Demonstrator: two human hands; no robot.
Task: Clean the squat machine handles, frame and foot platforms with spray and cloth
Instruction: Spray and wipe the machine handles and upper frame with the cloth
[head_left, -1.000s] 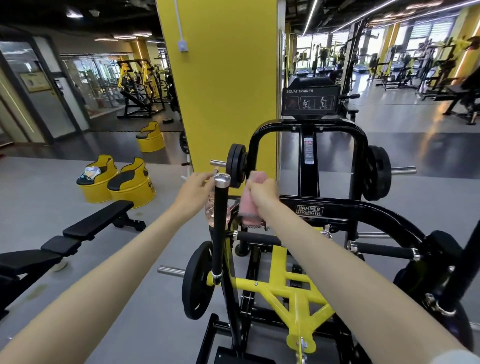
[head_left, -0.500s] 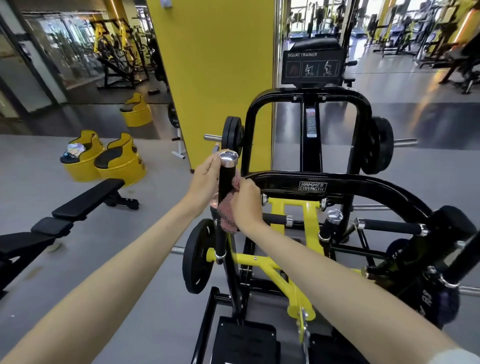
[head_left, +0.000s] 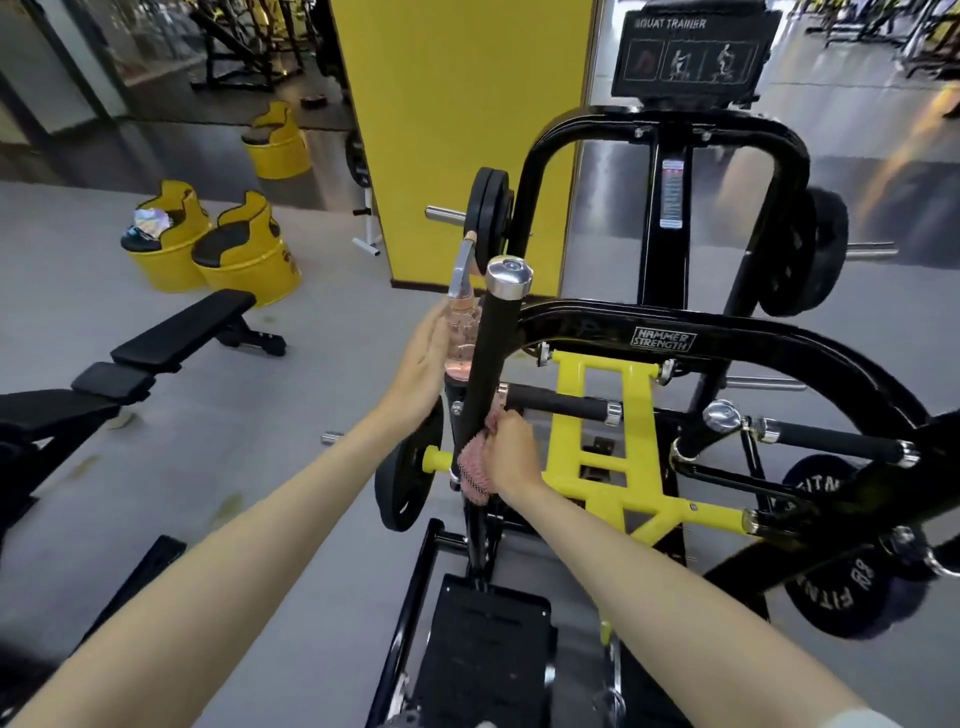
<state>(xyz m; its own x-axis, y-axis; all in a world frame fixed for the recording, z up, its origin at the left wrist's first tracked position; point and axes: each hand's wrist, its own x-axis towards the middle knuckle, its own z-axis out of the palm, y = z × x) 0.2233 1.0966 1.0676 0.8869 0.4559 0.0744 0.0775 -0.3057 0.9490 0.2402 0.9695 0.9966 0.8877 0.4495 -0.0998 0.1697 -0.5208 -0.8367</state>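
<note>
**Cloth working low on the upright handle**

The right hand (head_left: 511, 457) is gripping the cloth (head_left: 474, 475), a pink checked rag. It is pressing it against the bottom of the upright handle (head_left: 491, 353), fingers curled tight round the bundle. The cloth is sitting right where the black grip ends, with a tail hanging below the fist.

On the other side, the left hand (head_left: 421, 364) is holding the bottle (head_left: 461, 332) upright just beside the handle. Its palm is lying against the clear pinkish body, and its fingers are wrapping round the back, mostly out of sight. The silver nozzle is poking up near the handle's chrome cap.

The black frame (head_left: 727, 338) is arching across behind both hands, its Hammer Strength badge showing. 1 platform (head_left: 483, 660) is lying below the forearms. 1 plate (head_left: 408, 488) is hanging by a yellow peg just left of the cloth. A bench (head_left: 182, 332) is standing well off to the left, with 3 yellow seats (head_left: 244, 260) beyond it, near the pillar (head_left: 467, 130).
</note>
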